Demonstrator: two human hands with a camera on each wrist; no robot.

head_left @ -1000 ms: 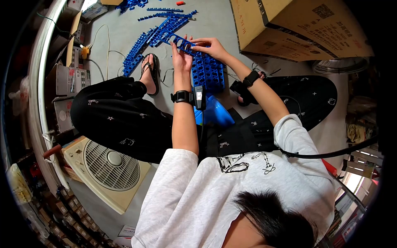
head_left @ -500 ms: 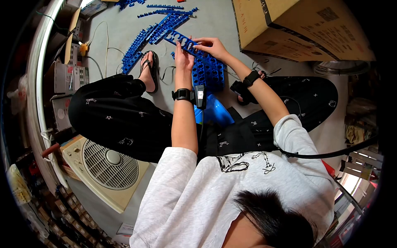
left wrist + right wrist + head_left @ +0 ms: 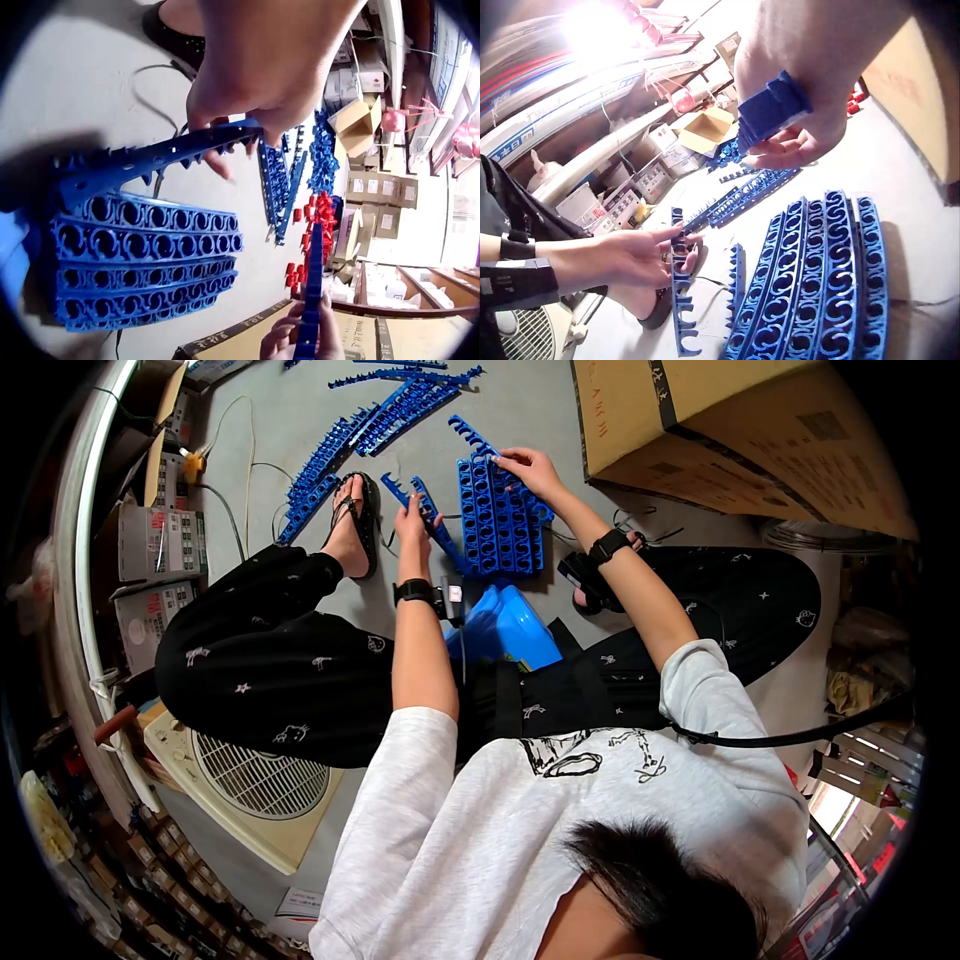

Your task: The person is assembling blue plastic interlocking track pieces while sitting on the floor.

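Note:
Pinched between the thumb and fingers of the left hand [image 3: 413,528] is a blue strip [image 3: 681,307] with half-round cutouts along one edge. In the left wrist view this strip [image 3: 127,166] slants above a row of blue ringed strips [image 3: 150,244]. Another toothed blue strip [image 3: 736,289] lies between it and that row. The right hand [image 3: 532,472] grips a second notched strip [image 3: 468,432] over the far end of the row [image 3: 500,525]. Seen end-on in the right wrist view, that strip [image 3: 771,111] sticks out from the right hand [image 3: 799,124].
More blue strips [image 3: 405,415] lie on the floor ahead, beside a sandalled foot [image 3: 350,530]. Red pieces [image 3: 319,232] are farther off. A large carton [image 3: 700,440] stands at right, a box fan [image 3: 265,780] at left, and a blue plastic item [image 3: 510,625] between the legs.
The strip that both hands held together is now in two separate pieces, one per hand. My left hand has moved left and closer to the body; my right hand has shifted slightly right.

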